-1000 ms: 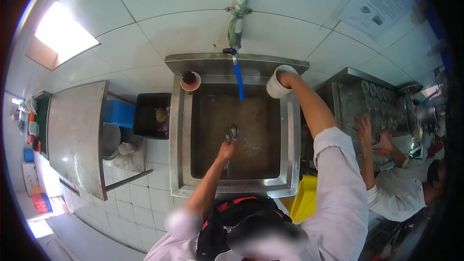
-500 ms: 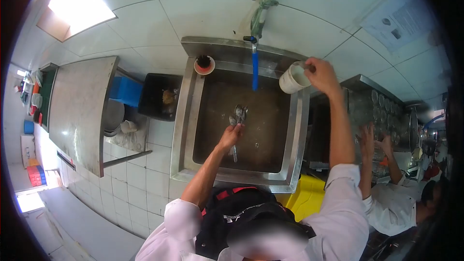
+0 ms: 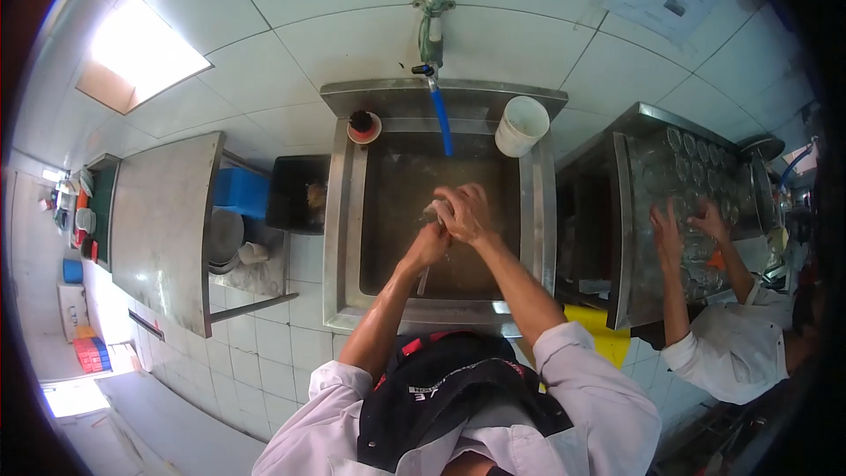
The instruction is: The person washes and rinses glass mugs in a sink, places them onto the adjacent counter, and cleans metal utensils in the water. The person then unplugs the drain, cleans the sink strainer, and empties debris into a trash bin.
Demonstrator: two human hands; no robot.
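A bunch of metal spoons (image 3: 423, 281) is gripped in my left hand (image 3: 426, 244), above the cloudy water of the steel sink (image 3: 338, 238). One handle sticks out below the fist, toward me. My right hand (image 3: 467, 213) is bent over the bowl end of the spoons, its fingers curled around them and touching my left hand. Most of the bowls are hidden under those fingers. On the sink's back right corner stands a white plastic tub (image 3: 523, 128).
A blue hose (image 3: 442, 123) hangs from the tap over the sink. A dark brush in a reddish cup (image 3: 363, 128) sits at the back left corner. On the right, a co-worker's hands (image 3: 670, 234) are among several glasses (image 3: 692, 145). A black bin (image 3: 300, 194) stands left.
My right hand has left the white tub at the right rim and come down onto the spoons. My left hand still grips them. The view has shifted slightly.
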